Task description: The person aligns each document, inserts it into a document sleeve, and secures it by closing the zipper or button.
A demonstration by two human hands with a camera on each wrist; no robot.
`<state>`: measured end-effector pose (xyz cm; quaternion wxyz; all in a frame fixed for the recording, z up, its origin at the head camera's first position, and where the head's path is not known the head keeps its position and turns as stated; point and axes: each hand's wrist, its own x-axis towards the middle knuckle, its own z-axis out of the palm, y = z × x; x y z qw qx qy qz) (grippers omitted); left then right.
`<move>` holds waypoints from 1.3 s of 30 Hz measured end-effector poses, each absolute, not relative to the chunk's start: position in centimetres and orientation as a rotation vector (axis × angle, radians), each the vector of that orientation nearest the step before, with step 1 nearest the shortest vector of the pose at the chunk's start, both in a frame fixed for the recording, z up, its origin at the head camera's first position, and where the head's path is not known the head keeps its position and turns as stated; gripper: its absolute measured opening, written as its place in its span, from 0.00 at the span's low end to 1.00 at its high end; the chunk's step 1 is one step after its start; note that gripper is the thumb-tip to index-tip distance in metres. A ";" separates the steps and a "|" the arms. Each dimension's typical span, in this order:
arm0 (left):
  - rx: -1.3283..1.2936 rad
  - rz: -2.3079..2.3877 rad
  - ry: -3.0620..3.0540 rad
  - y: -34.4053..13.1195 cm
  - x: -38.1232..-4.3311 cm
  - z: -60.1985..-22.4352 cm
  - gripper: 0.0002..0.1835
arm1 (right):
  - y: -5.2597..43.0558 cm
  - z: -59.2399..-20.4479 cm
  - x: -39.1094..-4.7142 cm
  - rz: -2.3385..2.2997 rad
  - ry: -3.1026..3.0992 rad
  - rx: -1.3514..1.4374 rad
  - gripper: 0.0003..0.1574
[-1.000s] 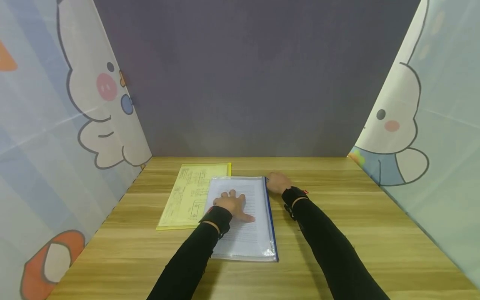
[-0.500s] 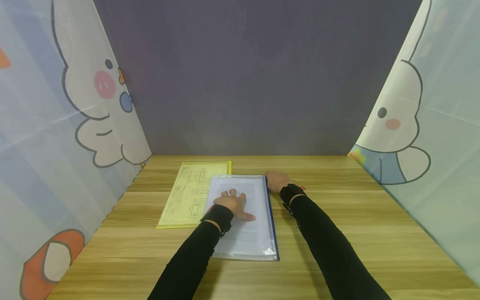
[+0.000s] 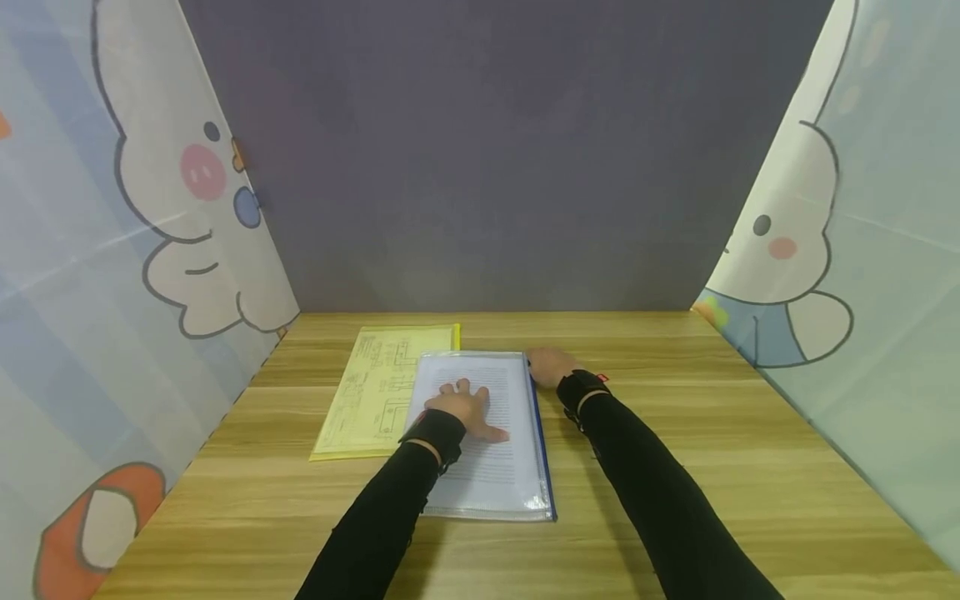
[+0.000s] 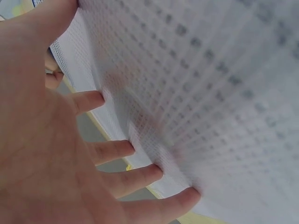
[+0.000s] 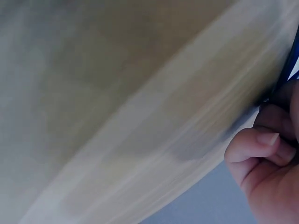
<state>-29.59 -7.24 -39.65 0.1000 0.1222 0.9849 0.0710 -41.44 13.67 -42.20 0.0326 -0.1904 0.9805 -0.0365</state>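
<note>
A clear document pouch (image 3: 491,487) with printed white sheets inside lies flat on the table, a blue strip along its right edge. My left hand (image 3: 462,410) rests on its middle, fingers spread; in the left wrist view the fingertips (image 4: 189,198) press on the printed surface. At the pouch's far right corner, my right hand (image 3: 552,367) pinches the end of the blue edge. The right wrist view shows curled fingers (image 5: 254,147) with the dark blue strip (image 5: 282,77) running into them; what lies between the fingertips is hidden.
A yellow document pouch (image 3: 356,400) holding a sheet of diagrams lies to the left, partly under the clear one. The wood-grain table (image 3: 660,367) meets a dark grey panel (image 3: 487,167) behind, and cartoon-printed cloths (image 3: 885,275) stand on both sides.
My right hand has shifted very slightly left against the pouch's far corner. The left hand and both pouches hold their places.
</note>
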 end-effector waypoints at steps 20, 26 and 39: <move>0.364 0.235 2.890 -7.4 -29.7 -40.0 0.53 | 13.7 -42.6 -39.8 -0.110 3.015 -0.632 0.24; 0.351 0.229 2.899 -7.2 -29.7 -39.9 0.53 | 13.9 -42.6 -39.6 -0.073 3.026 -0.621 0.27; 0.359 0.235 2.905 -7.2 -29.5 -39.9 0.52 | 14.1 -43.0 -39.2 -0.055 3.026 -0.630 0.22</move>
